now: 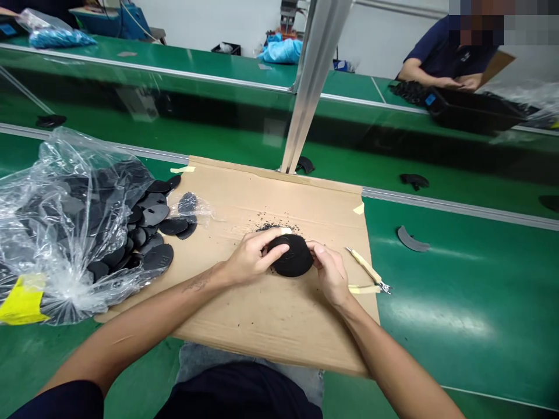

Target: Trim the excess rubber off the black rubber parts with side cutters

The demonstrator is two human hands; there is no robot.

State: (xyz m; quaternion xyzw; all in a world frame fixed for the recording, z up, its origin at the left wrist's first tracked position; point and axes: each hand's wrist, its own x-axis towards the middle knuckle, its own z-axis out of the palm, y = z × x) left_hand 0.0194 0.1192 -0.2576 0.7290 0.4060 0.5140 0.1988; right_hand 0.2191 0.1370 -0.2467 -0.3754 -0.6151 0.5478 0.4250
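Observation:
A black oval rubber piece (293, 260) is held over the cardboard sheet (271, 314), gripped from both sides. My left hand (253, 256) wraps its left edge, thumb on top, with a taped fingertip. My right hand (329, 270) pinches the right edge. Small black crumbs (271, 228) lie on the cardboard just beyond the piece. A pair of small snips with tape-wrapped handles (369, 273) rests on the cardboard, just right of my right hand.
A clear plastic bag (65, 227) spilling several black oval pieces (152, 227) lies at left. A metal post (312, 81) rises behind the cardboard. Loose black pieces (413, 240) lie on the green bench. Another person works at a black tray (476, 110), far right.

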